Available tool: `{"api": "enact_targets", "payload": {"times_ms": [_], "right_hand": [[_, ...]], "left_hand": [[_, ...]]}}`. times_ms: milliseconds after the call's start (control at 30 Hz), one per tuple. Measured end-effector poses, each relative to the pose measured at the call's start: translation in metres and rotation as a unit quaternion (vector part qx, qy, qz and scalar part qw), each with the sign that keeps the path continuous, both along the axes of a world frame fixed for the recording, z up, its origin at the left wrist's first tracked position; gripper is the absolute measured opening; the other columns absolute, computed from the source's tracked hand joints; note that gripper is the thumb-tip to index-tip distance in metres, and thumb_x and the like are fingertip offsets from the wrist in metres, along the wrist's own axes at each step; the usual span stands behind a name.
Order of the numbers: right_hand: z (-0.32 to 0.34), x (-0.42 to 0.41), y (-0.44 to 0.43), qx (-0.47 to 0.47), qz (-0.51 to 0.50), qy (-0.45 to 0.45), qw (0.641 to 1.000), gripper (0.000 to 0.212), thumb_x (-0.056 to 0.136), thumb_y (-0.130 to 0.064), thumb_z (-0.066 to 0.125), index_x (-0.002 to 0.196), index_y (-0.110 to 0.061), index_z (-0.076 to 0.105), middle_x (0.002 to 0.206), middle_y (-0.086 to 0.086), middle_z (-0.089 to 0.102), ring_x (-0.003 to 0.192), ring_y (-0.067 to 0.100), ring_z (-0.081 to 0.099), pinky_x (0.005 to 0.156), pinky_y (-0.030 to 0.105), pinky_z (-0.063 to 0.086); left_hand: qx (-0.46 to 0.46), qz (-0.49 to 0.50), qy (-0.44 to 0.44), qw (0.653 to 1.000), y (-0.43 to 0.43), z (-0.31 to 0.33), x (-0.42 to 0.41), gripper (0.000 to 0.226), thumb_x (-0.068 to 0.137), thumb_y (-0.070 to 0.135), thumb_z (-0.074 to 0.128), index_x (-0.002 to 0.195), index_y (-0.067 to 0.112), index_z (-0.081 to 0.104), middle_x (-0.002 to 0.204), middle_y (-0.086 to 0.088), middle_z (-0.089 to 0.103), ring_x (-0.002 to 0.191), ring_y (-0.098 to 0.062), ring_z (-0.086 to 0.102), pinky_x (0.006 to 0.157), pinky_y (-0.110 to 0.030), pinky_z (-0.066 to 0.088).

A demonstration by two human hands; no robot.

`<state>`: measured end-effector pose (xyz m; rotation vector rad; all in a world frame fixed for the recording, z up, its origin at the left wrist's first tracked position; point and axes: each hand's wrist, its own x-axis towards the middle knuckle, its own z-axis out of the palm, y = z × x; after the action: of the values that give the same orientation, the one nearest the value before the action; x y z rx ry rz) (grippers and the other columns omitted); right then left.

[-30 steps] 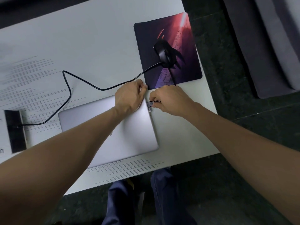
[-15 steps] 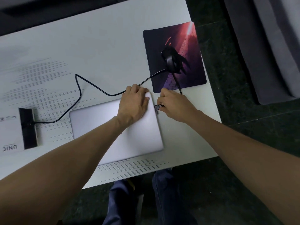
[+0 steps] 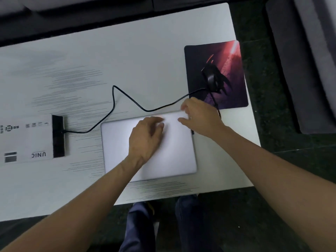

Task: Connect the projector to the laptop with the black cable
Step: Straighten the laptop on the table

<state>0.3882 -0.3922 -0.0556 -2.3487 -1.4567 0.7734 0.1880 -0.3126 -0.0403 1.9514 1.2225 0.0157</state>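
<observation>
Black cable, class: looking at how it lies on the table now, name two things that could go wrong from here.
1. The black cable loops loosely between projector and laptop; a moving right hand or left hand could snag it and tug a plug.
2. It runs onto the mouse pad beside the mouse, so it might drag the mouse.

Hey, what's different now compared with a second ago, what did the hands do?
The right hand has let go of the black cable plug at the closed silver laptop and opened over its far right corner. The left hand slid back onto the lid, fingers spread. The white projector and the mouse on the dark printed pad stayed put.
</observation>
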Motion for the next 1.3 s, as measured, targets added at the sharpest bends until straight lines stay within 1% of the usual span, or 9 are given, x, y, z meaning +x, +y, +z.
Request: {"api": "enact_targets", "payload": {"times_ms": [133, 233, 500, 600, 700, 833, 967, 1100, 1300], "right_hand": [[0.018, -0.028, 0.044, 0.026, 0.051, 0.002, 0.998, 0.052, 0.085, -0.053, 0.07, 0.128, -0.028, 0.058, 0.106, -0.004, 0.064, 0.097, 0.018, 0.065, 0.077, 0.034, 0.051], [0.016, -0.043, 0.071, 0.02, 0.065, -0.011, 0.998, 0.027, 0.095, -0.049, 0.059, 0.11, -0.028, 0.069, 0.094, -0.003, 0.073, 0.094, 0.023, 0.067, 0.07, 0.03, 0.04], [0.016, -0.055, 0.128, -0.085, 0.001, 0.058, 0.995, 0.032, 0.088, -0.016, 0.047, 0.104, -0.027, 0.073, 0.093, -0.001, 0.077, 0.088, 0.023, 0.074, 0.085, 0.036, 0.058], [0.014, -0.057, 0.134, -0.141, 0.033, 0.084, 0.986, 0.028, 0.087, -0.021, 0.053, 0.105, -0.029, 0.074, 0.095, -0.009, 0.072, 0.091, 0.019, 0.072, 0.084, 0.032, 0.056], [0.006, -0.056, 0.14, -0.156, 0.063, 0.023, 0.985, 0.025, 0.086, -0.033, 0.059, 0.108, -0.034, 0.07, 0.107, -0.009, 0.065, 0.104, 0.021, 0.063, 0.08, 0.031, 0.046], [-0.001, -0.044, 0.16, -0.098, 0.004, -0.093, 0.991, 0.027, 0.098, -0.03, 0.049, 0.115, -0.021, 0.068, 0.113, 0.007, 0.07, 0.103, 0.033, 0.066, 0.081, 0.035, 0.05], [0.0, -0.032, 0.187, -0.05, -0.059, -0.167, 0.983, 0.026, 0.1, -0.02, 0.046, 0.113, -0.016, 0.068, 0.108, 0.01, 0.07, 0.097, 0.036, 0.066, 0.071, 0.033, 0.041], [-0.006, -0.023, 0.209, -0.047, -0.12, -0.137, 0.982, 0.029, 0.097, -0.012, 0.046, 0.117, -0.017, 0.066, 0.11, 0.01, 0.07, 0.099, 0.037, 0.064, 0.071, 0.033, 0.04], [-0.025, -0.022, 0.205, -0.095, -0.122, -0.112, 0.982, 0.034, 0.092, -0.008, 0.042, 0.119, -0.01, 0.061, 0.109, 0.013, 0.069, 0.099, 0.038, 0.063, 0.074, 0.036, 0.043]], "left_hand": [[-0.127, 0.165, -0.09, 0.974, 0.023, 0.027, -0.028, 0.035, 0.096, 0.056, 0.062, 0.113, 0.025, 0.067, 0.089, 0.007, 0.081, 0.077, -0.011, 0.076, 0.087, -0.038, 0.059], [-0.171, 0.217, -0.137, 0.951, 0.059, 0.033, -0.027, 0.047, 0.098, 0.057, 0.06, 0.124, 0.017, 0.062, 0.089, -0.006, 0.081, 0.071, -0.019, 0.075, 0.086, -0.037, 0.058], [-0.303, 0.237, -0.143, 0.912, 0.17, 0.022, -0.016, 0.074, 0.098, 0.032, 0.067, 0.16, 0.023, 0.029, 0.133, -0.001, 0.07, 0.105, -0.018, 0.073, 0.078, -0.034, 0.06], [-0.272, 0.202, -0.139, 0.931, 0.191, 0.011, -0.016, 0.07, 0.096, 0.016, 0.062, 0.159, 0.026, 0.036, 0.142, 0.001, 0.061, 0.115, -0.012, 0.065, 0.096, -0.04, 0.058], [-0.206, 0.215, -0.143, 0.944, 0.21, 0.007, -0.016, 0.05, 0.101, 0.009, 0.051, 0.15, 0.021, 0.048, 0.131, 0.001, 0.061, 0.093, -0.005, 0.062, 0.106, -0.041, 0.053], [-0.159, 0.211, -0.136, 0.955, 0.239, 0.006, -0.023, 0.071, 0.094, -0.008, 0.043, 0.159, 0.02, 0.033, 0.161, -0.003, 0.041, 0.131, -0.013, 0.05, 0.099, -0.028, 0.049], [-0.129, 0.18, -0.097, 0.97, 0.261, 0.001, -0.031, 0.074, 0.096, -0.009, 0.039, 0.162, 0.021, 0.025, 0.166, -0.003, 0.035, 0.131, -0.011, 0.045, 0.09, -0.017, 0.044], [-0.103, 0.124, -0.048, 0.986, 0.273, -0.015, -0.043, 0.077, 0.093, -0.006, 0.036, 0.163, 0.023, 0.022, 0.163, -0.004, 0.038, 0.147, -0.019, 0.039, 0.113, -0.034, 0.042], [-0.07, 0.067, 0.004, 0.995, 0.266, -0.034, -0.041, 0.069, 0.093, 0.0, 0.04, 0.159, 0.021, 0.032, 0.136, -0.005, 0.061, 0.116, -0.023, 0.057, 0.105, -0.037, 0.047]]}}
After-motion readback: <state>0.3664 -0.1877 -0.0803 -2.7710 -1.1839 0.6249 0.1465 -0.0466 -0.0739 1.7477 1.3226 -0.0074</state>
